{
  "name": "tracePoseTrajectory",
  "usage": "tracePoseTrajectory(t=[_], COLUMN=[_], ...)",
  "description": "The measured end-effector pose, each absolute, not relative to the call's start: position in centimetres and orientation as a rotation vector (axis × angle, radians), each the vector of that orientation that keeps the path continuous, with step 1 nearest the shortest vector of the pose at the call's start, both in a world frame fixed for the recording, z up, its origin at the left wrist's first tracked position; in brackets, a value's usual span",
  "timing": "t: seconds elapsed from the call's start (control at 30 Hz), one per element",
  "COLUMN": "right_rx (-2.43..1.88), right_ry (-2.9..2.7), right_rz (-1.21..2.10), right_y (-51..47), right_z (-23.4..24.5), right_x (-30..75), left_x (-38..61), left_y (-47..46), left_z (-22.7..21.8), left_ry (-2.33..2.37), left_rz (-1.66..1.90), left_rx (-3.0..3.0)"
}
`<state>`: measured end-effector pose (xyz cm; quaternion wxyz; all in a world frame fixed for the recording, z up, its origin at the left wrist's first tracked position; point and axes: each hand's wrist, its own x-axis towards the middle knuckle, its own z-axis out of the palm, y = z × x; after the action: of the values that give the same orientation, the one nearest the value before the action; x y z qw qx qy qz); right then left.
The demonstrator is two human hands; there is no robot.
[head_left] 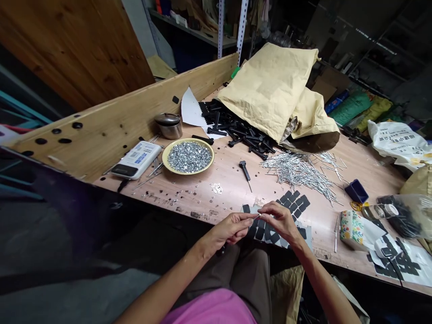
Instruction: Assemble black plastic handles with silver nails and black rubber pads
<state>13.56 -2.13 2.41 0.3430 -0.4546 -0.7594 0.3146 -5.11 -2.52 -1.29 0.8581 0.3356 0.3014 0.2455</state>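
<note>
Pink fabric (216, 310) is being shown lowest, at the lap. At the near edge of the counter (229, 180) a small piece (257, 217) is being pinched from both sides: the left hand (232, 228) grip and the right hand (281, 221) grip are being pressed together on it, above a sheet of black pads (294, 202).

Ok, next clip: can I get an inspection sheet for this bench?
Surface: wooden bench, scattered with small bits.
Job's things: small part; black pads lie beneath the hands.
Clutter: dish of silver nuts, steel pins, black parts, paper sack, power bank, tin.
Hands: left hand and right hand pinch the small part together.
Cables: nothing seen.
Surroundings: shelving behind, bags at right.
</note>
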Motion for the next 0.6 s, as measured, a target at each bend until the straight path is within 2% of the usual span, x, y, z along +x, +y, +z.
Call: tracePoseTrajectory(t=[0.17, 0.4, 0.6], right_rx=[-1.174, -0.995, -1.126], right_ry=[-2.057, -2.349, -2.193], right_rz=[0.781, 0.233, 0.372], right_y=[-2.5, -3.4, -3.8], right_z=[2.9, 3.4, 3.5], right_x=[13.8, 13.8, 13.5], left_x=[-5.1, -4.8, -4.4], left_y=[-2.6, -2.9, -3.0], left_z=[-1.4, -1.5, -1.2], left_ry=[0.656, 0.692, 0.692], left_rz=[0.520, 0.584, 0.626], left_rx=[0.749, 0.812, 0.867])
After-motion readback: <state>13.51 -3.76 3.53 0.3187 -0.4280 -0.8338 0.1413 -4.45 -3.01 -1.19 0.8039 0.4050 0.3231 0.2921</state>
